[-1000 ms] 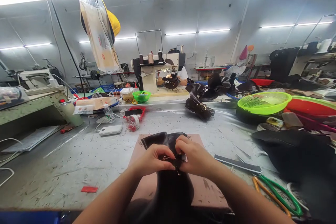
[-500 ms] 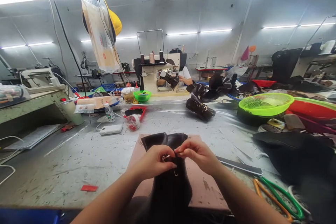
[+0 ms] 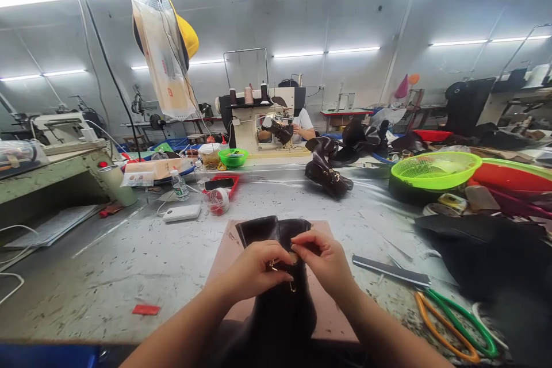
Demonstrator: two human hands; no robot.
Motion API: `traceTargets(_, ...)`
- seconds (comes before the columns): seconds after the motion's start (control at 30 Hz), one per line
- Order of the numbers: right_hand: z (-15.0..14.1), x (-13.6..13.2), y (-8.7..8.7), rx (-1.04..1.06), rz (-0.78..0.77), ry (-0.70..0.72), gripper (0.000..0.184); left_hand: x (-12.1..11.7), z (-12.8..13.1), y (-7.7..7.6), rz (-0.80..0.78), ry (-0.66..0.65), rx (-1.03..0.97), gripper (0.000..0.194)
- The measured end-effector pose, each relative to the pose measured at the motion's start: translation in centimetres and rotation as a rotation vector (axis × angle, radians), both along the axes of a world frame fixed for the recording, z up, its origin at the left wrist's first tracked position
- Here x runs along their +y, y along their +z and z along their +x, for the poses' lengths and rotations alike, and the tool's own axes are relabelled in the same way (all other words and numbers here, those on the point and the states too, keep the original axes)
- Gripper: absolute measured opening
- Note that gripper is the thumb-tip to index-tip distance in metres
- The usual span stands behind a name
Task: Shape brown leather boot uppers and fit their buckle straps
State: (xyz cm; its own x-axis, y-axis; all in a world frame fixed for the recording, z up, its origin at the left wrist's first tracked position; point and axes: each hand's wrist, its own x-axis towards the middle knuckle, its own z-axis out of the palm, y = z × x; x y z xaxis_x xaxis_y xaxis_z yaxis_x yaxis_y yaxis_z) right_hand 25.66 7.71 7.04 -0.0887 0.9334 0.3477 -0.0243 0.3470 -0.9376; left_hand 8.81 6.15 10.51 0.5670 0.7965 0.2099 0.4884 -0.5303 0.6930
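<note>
A dark brown leather boot upper (image 3: 282, 310) lies on a pinkish cutting mat (image 3: 332, 305) at the near edge of the grey table (image 3: 142, 264). My left hand (image 3: 254, 270) is closed, pinching a small gold metal buckle (image 3: 276, 267) on the upper. My right hand (image 3: 321, 259) is closed too, thumb and forefinger pinching the leather strap right beside that buckle. Both hands meet over the middle of the upper, fingertips almost touching.
Orange and green handled tools (image 3: 452, 316) and a dark strip (image 3: 390, 270) lie to the right. A black leather pile (image 3: 487, 253), a green basket (image 3: 433, 169), another dark boot upper (image 3: 328, 175), a power bank (image 3: 181, 213) and tape (image 3: 219, 201) surround the mat. A person sews at a machine (image 3: 259, 118) behind.
My right hand has lifted off the buckle and shifted slightly right, thumb and finger pinching the strap. My left hand stays on the buckle. The upper barely moved.
</note>
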Motion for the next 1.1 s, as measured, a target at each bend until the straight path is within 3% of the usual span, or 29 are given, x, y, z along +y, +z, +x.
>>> traceTargets(0.1, -0.1, -0.6, -0.4, -0.059, 0.152, -0.109, 0.002, -0.2, 0.3, -0.2, -0.067, 0.095, -0.050, 0.011)
traceTargets(0.23, -0.2, -1.1, -0.9, -0.094, 0.246, -0.131, 0.005, -0.4, 0.5, -0.5, -0.155, 0.182, -0.118, 0.013)
traceTargets(0.37, -0.4, -1.6, -1.1, -0.118, 0.234, -0.115, 0.006, -0.4, 0.5, -0.6, -0.262, 0.219, -0.120, 0.032)
traceTargets(0.5, 0.1, -1.4, -0.9, -0.097, 0.128, -0.015, 0.008, -0.3, 0.7, -0.4, -0.268, 0.207, -0.093, 0.027)
traceTargets(0.63, 1.0, -0.8, -0.7, -0.194, 0.088, 0.141, 0.022, 0.0, 0.7, -0.4, -0.300, 0.217, -0.164, 0.022)
traceTargets(0.93, 0.8, -0.9, -2.3, -0.223, 0.326, 0.045, 0.005, 1.4, -0.2, -1.0, -0.392, 0.137, -0.137, 0.023)
traceTargets(1.0, 1.0, -0.5, -2.1, -0.273, 0.279, 0.082, 0.003, 1.4, -0.3, -1.0, -0.377, 0.135, -0.120, 0.021)
traceTargets(1.1, 1.5, 0.0, -0.9, -0.481, 0.150, 0.158, 0.017, 1.1, -0.1, -0.8, -0.332, 0.145, -0.119, 0.020)
